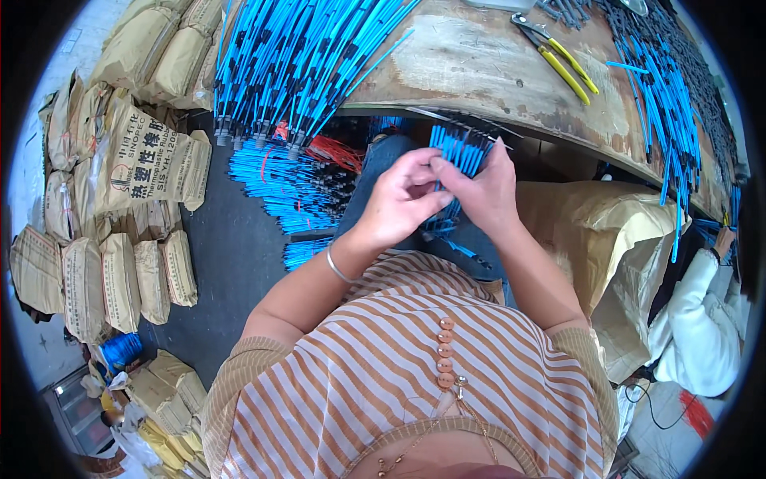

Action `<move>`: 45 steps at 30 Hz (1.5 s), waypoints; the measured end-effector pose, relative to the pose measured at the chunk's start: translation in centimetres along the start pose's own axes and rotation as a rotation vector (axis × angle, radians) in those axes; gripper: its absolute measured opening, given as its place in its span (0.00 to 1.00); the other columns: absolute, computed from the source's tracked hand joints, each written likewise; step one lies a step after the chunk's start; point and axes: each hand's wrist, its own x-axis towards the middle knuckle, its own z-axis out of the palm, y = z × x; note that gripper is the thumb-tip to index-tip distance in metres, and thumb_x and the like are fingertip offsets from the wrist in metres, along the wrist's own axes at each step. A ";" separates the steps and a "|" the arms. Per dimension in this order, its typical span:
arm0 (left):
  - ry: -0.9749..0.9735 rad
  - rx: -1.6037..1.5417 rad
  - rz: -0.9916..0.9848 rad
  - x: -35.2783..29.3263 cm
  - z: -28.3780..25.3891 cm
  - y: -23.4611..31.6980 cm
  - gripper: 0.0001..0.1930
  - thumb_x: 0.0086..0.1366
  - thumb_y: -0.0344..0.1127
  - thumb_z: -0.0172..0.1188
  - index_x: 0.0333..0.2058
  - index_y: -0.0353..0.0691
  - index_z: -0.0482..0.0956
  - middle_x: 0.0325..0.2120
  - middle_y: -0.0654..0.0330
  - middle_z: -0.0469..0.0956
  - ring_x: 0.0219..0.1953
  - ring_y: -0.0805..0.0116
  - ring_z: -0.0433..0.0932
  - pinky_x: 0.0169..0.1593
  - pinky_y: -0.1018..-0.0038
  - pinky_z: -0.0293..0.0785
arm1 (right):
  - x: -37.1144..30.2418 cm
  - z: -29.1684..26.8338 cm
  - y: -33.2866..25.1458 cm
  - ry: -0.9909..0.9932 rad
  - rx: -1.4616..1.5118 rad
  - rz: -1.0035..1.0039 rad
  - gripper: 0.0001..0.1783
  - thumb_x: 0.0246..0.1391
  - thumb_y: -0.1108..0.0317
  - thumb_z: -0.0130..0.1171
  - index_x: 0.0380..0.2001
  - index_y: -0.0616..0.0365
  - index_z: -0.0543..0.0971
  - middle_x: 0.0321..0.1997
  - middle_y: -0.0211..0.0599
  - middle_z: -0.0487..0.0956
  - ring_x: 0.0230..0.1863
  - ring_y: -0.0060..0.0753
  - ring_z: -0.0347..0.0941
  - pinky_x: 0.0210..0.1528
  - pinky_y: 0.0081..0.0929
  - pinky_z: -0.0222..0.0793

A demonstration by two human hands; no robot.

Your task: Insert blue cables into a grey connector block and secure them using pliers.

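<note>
Blue strip bundle (459, 148), made of slim bright-blue lengths with black fittings and dark tips, is what we find between the two hands, above the lap and just off the near edge of a worn, pale wooden table (447, 60). We see the right hand (488, 191) grasping it, thumb laid across the front and forefinger stretched up its side, a hold that probably keeps the loose lengths gathered. The left hand (403, 195), with a silver bangle (336, 263) at its wrist, is half curled, its fingertips close to the right thumb; because the fingers overlap, we cannot tell whether it pinches anything.

On the table's left we note a wide fan of blue strips with black fittings (307, 64), its near ends overhanging the edge, which seems to suit easy picking. Below it lie stacked blue bundles (275, 188), and beside them a tuft of thin red strands (339, 152), both likely set there to be within the left hand's reach. Yellow-handled metal pliers (565, 68) rest on bare wood apart from the strips, we think so that they are easy to find.
</note>
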 end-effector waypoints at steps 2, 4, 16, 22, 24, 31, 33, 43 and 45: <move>0.126 0.017 0.014 -0.5 -0.4 0.1 0.21 0.54 0.23 0.61 0.48 0.34 0.70 0.39 0.57 0.79 0.39 0.71 0.75 0.45 0.80 0.71 | 0.1 0.1 0.2 0.078 -0.020 -0.021 0.24 0.36 0.69 0.69 0.38 0.63 0.73 0.23 0.34 0.78 0.20 0.25 0.71 0.23 0.21 0.67; 0.130 0.019 0.070 0.3 -0.8 0.4 0.20 0.54 0.24 0.61 0.47 0.34 0.71 0.40 0.57 0.79 0.39 0.71 0.75 0.45 0.80 0.71 | -0.2 0.7 0.5 0.062 -0.024 -0.051 0.24 0.36 0.69 0.69 0.38 0.63 0.73 0.23 0.34 0.79 0.20 0.25 0.71 0.23 0.21 0.67; -0.060 -0.134 -0.009 5.0 0.4 4.3 0.13 0.55 0.25 0.60 0.41 0.32 0.78 0.30 0.59 0.79 0.32 0.72 0.77 0.38 0.80 0.73 | 0.1 1.9 0.6 -0.038 0.079 -0.086 0.20 0.41 0.72 0.66 0.39 0.62 0.73 0.28 0.34 0.79 0.24 0.25 0.70 0.29 0.21 0.67; -0.130 -0.158 -0.088 4.7 -0.4 4.5 0.12 0.56 0.22 0.57 0.40 0.33 0.79 0.40 0.55 0.79 0.34 0.72 0.75 0.42 0.80 0.72 | 0.0 1.9 0.2 0.012 -0.028 -0.223 0.19 0.41 0.71 0.66 0.39 0.61 0.74 0.22 0.31 0.79 0.18 0.26 0.68 0.23 0.22 0.65; -0.050 -0.143 0.002 4.7 -0.7 4.3 0.11 0.57 0.22 0.56 0.40 0.33 0.78 0.39 0.55 0.78 0.33 0.72 0.75 0.41 0.80 0.72 | 0.1 1.8 0.3 0.007 -0.004 -0.181 0.19 0.41 0.71 0.66 0.39 0.61 0.73 0.22 0.31 0.79 0.18 0.26 0.68 0.23 0.22 0.65; 0.183 -0.027 0.332 4.2 -1.8 2.9 0.06 0.59 0.23 0.54 0.37 0.33 0.74 0.32 0.58 0.77 0.28 0.73 0.75 0.34 0.81 0.72 | 0.4 1.5 0.3 -0.047 0.069 -0.054 0.18 0.45 0.69 0.65 0.38 0.61 0.72 0.21 0.31 0.78 0.18 0.27 0.69 0.23 0.22 0.66; 0.181 -0.036 0.365 4.4 -1.6 3.0 0.04 0.60 0.23 0.53 0.34 0.33 0.73 0.30 0.58 0.76 0.27 0.73 0.75 0.33 0.80 0.72 | 0.5 1.3 0.5 -0.054 0.058 -0.069 0.17 0.46 0.69 0.65 0.38 0.61 0.72 0.21 0.31 0.78 0.18 0.27 0.70 0.23 0.22 0.66; -0.524 1.129 0.179 7.1 -6.4 14.6 0.15 0.57 0.35 0.60 0.42 0.34 0.74 0.35 0.55 0.78 0.30 0.65 0.77 0.36 0.73 0.72 | 1.1 0.1 1.4 -0.040 -0.018 -0.048 0.20 0.47 0.67 0.65 0.38 0.65 0.70 0.23 0.35 0.79 0.20 0.31 0.73 0.25 0.26 0.68; -0.683 1.433 0.233 9.7 -7.6 19.0 0.21 0.57 0.45 0.62 0.42 0.34 0.74 0.36 0.55 0.78 0.33 0.59 0.77 0.39 0.68 0.73 | 1.6 -0.2 1.1 -0.072 0.001 0.015 0.19 0.47 0.67 0.65 0.38 0.65 0.70 0.25 0.35 0.79 0.21 0.30 0.73 0.27 0.24 0.68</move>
